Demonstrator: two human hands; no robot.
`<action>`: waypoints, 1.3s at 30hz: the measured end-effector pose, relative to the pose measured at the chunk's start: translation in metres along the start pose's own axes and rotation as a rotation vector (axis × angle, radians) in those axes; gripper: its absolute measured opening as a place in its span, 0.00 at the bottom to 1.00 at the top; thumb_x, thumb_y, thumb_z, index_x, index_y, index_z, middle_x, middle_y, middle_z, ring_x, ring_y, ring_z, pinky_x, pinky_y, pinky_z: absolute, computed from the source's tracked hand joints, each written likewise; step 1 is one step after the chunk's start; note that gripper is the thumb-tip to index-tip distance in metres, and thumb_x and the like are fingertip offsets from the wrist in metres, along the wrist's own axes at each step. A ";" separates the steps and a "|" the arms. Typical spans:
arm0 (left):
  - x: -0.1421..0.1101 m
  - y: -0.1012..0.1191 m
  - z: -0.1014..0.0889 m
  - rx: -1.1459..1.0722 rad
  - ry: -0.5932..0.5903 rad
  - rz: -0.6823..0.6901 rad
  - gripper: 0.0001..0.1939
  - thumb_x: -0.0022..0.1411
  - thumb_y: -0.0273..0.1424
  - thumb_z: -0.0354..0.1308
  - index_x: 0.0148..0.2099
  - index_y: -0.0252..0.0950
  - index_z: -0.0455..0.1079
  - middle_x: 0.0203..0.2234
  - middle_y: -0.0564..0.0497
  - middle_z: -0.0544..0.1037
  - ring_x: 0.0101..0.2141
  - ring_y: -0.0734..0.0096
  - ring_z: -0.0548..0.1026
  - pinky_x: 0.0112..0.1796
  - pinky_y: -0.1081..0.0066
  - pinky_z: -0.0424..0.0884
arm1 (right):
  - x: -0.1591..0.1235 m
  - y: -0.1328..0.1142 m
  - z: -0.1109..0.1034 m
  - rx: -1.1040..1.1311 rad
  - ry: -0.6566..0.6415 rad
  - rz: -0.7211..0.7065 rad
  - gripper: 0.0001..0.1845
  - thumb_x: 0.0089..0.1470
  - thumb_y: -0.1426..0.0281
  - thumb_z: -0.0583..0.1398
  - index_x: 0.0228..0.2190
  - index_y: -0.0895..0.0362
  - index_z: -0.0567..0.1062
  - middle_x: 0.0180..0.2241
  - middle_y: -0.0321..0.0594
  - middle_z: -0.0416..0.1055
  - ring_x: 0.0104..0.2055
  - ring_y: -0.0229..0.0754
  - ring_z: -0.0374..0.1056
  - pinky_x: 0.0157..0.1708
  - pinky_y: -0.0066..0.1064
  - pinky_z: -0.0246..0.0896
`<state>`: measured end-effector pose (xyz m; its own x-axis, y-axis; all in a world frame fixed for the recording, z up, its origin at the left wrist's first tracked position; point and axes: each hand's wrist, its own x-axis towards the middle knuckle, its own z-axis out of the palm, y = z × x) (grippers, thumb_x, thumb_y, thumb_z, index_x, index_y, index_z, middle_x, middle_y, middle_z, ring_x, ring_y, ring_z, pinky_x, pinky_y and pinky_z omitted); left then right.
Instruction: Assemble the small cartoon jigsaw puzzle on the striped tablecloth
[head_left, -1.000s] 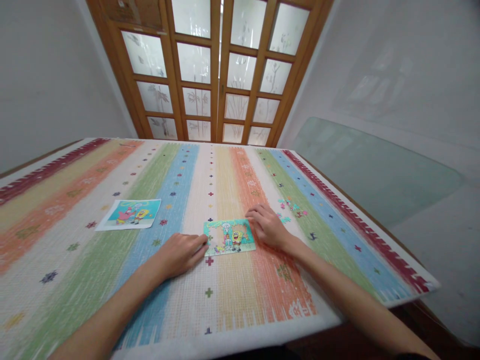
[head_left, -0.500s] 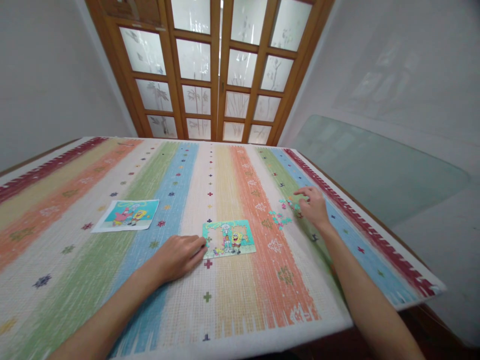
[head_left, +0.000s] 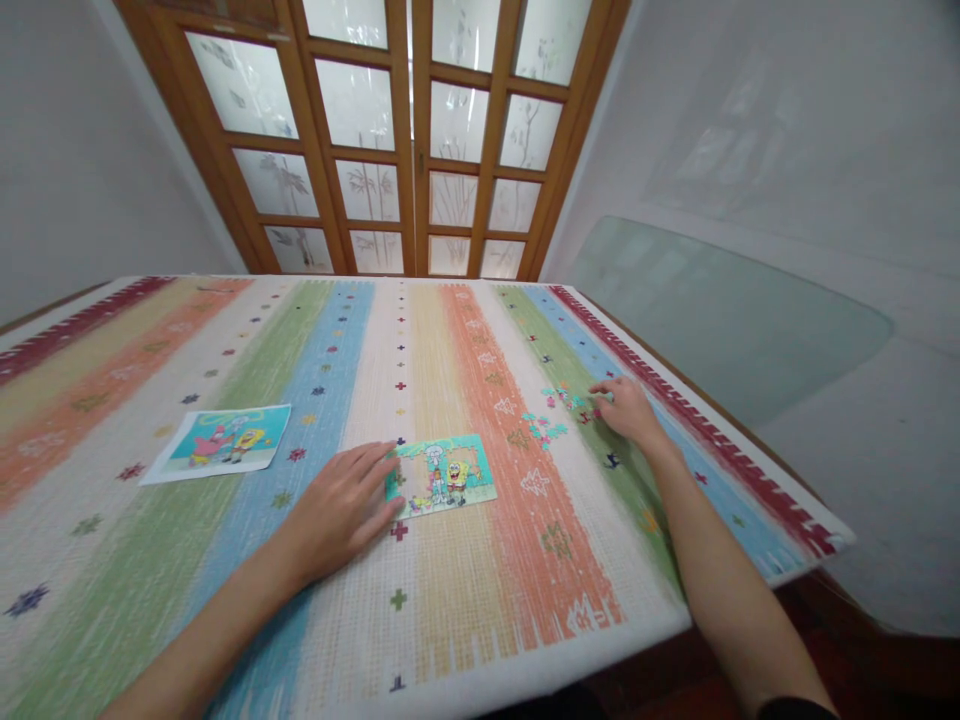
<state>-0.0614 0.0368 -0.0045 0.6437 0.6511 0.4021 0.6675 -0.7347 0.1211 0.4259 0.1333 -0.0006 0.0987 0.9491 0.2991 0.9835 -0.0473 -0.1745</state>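
Observation:
A partly assembled jigsaw puzzle [head_left: 457, 485] with cartoon figures lies flat on the table, gaps showing in its upper left and upper right. My left hand [head_left: 341, 512] rests beside it, fingers spread, fingertips on its left edge. Several loose puzzle pieces [head_left: 546, 430], mostly turquoise with some pink, are scattered to the right of the puzzle. Over the far cluster of loose pieces [head_left: 564, 396] reaches my right hand [head_left: 624, 412], index finger stretched out and the other fingers partly curled. I see no piece held in it.
A printed reference picture [head_left: 225, 440] of the cartoon figures lies to the left. A striped, patterned cloth [head_left: 442, 590] covers the table. Beyond the far edge stand wooden glazed doors [head_left: 416, 150]; a pale green glass-like panel [head_left: 720, 310] is against the right wall.
My left hand has spread its fingers from a closer grouping along the puzzle's left edge. My right hand has lowered slightly by the loose pieces. The whole view has shifted a little.

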 end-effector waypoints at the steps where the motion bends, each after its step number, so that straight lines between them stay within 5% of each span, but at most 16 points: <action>1: -0.001 -0.002 0.002 0.012 -0.018 -0.014 0.22 0.74 0.41 0.48 0.63 0.34 0.63 0.62 0.37 0.69 0.60 0.48 0.68 0.57 0.48 0.67 | 0.000 0.002 0.000 -0.002 -0.015 -0.006 0.17 0.55 0.76 0.56 0.41 0.61 0.82 0.39 0.52 0.73 0.46 0.53 0.69 0.53 0.42 0.61; 5: -0.007 -0.007 0.008 0.011 -0.112 -0.062 0.32 0.73 0.47 0.48 0.70 0.35 0.54 0.67 0.37 0.63 0.65 0.45 0.61 0.62 0.45 0.61 | 0.001 0.006 0.003 0.014 -0.079 -0.055 0.18 0.58 0.75 0.57 0.47 0.58 0.81 0.37 0.48 0.74 0.42 0.50 0.70 0.50 0.38 0.62; 13: -0.008 -0.011 0.010 -0.011 -0.181 -0.064 0.32 0.74 0.48 0.47 0.71 0.35 0.53 0.67 0.37 0.63 0.65 0.46 0.63 0.65 0.41 0.54 | 0.001 0.008 0.010 0.082 -0.145 -0.117 0.16 0.58 0.72 0.60 0.46 0.55 0.81 0.34 0.43 0.74 0.38 0.45 0.70 0.45 0.33 0.63; 23: -0.009 -0.013 0.006 -0.023 -0.228 -0.068 0.31 0.73 0.49 0.49 0.69 0.37 0.60 0.67 0.41 0.63 0.66 0.48 0.62 0.65 0.42 0.54 | 0.001 0.009 -0.001 0.177 -0.144 -0.097 0.08 0.48 0.70 0.64 0.34 0.57 0.78 0.33 0.44 0.75 0.31 0.44 0.69 0.37 0.35 0.64; 28: -0.010 -0.013 0.006 -0.019 -0.235 -0.072 0.31 0.74 0.50 0.47 0.69 0.37 0.60 0.68 0.40 0.62 0.66 0.48 0.62 0.64 0.42 0.55 | -0.001 0.001 -0.008 0.235 -0.133 -0.089 0.03 0.47 0.69 0.63 0.27 0.55 0.74 0.25 0.37 0.73 0.26 0.41 0.67 0.31 0.32 0.62; 31: -0.010 -0.013 0.005 -0.031 -0.233 -0.074 0.30 0.73 0.50 0.48 0.69 0.38 0.60 0.68 0.42 0.62 0.66 0.50 0.62 0.65 0.44 0.55 | -0.005 -0.017 -0.014 0.332 -0.119 -0.107 0.07 0.49 0.66 0.62 0.32 0.55 0.76 0.26 0.38 0.75 0.26 0.41 0.68 0.30 0.32 0.62; 34: -0.009 -0.013 0.005 -0.043 -0.227 -0.073 0.30 0.72 0.50 0.49 0.68 0.39 0.61 0.67 0.42 0.63 0.65 0.50 0.62 0.65 0.45 0.55 | -0.014 -0.052 -0.020 0.677 -0.144 -0.174 0.18 0.52 0.60 0.64 0.41 0.57 0.78 0.31 0.41 0.77 0.31 0.42 0.71 0.31 0.32 0.65; 39: -0.009 -0.013 0.005 -0.047 -0.213 -0.079 0.30 0.72 0.50 0.50 0.68 0.39 0.62 0.67 0.43 0.63 0.65 0.50 0.63 0.65 0.46 0.55 | -0.045 -0.120 -0.017 0.876 -0.406 -0.343 0.15 0.55 0.59 0.65 0.39 0.55 0.82 0.34 0.41 0.79 0.34 0.41 0.72 0.35 0.33 0.67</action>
<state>-0.0742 0.0409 -0.0143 0.6582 0.7287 0.1892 0.7039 -0.6848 0.1887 0.3055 0.0908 0.0225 -0.3859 0.9101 0.1507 0.4764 0.3365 -0.8123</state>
